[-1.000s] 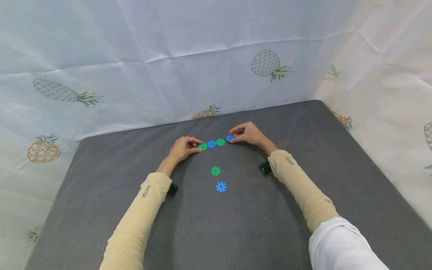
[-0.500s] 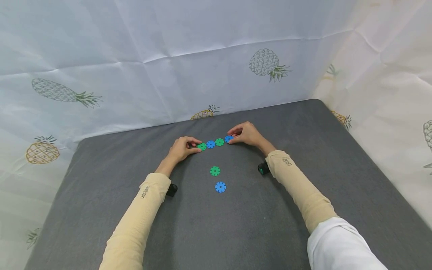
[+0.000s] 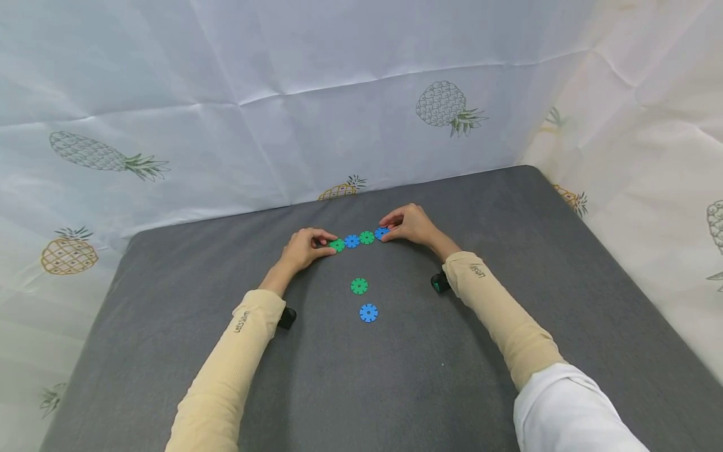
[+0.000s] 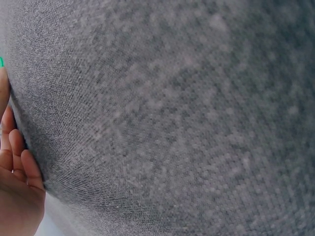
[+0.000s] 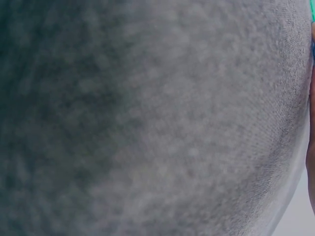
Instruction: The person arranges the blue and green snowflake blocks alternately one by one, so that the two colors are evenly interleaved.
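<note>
A row of notched plastic discs lies near the back of the grey table, in the head view. At its left end, my left hand (image 3: 302, 249) pinches a green disc (image 3: 337, 245) between thumb and fingers. Beside that sit a blue disc (image 3: 352, 241) and another green disc (image 3: 366, 237), edge to edge. My right hand (image 3: 414, 225) pinches a second blue disc (image 3: 382, 233) by its right side, against or very near the row's right end. Whether their notches interlock is too small to tell. Both wrist views show mostly cloth, with parts of each hand at the border.
Nearer me, a loose green disc (image 3: 359, 286) and a loose blue disc (image 3: 369, 312) lie flat on the grey tabletop (image 3: 361, 389). Behind the table hangs a white curtain (image 3: 237, 150) printed with pineapples, which continues along the right side.
The blue disc in my right hand has come slightly left, closer to the green disc beside it. My left hand keeps its pinch, and the loose discs stay put.
</note>
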Demonstrator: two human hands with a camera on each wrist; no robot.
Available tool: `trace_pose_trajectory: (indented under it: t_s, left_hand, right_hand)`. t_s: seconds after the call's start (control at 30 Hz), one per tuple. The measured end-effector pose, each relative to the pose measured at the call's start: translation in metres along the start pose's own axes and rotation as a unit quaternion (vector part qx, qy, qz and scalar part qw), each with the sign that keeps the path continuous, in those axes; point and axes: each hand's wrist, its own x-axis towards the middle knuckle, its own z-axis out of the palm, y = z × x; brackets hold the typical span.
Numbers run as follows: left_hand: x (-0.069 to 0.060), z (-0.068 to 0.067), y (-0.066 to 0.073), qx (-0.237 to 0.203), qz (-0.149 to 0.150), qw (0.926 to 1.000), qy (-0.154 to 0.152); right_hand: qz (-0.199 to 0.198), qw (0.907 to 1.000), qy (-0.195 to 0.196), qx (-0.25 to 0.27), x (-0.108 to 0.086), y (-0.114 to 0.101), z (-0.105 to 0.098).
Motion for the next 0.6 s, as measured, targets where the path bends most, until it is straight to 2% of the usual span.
trace_pose_trajectory:
  t_s: [0.6]
  left_hand:
    - [-0.001, 0.0002, 0.0018, -0.001, 0.001, 1.0, 0.001]
  right_hand:
    - [0.026, 0.9995, -0.017, 0.004, 0.0, -0.001, -0.0008]
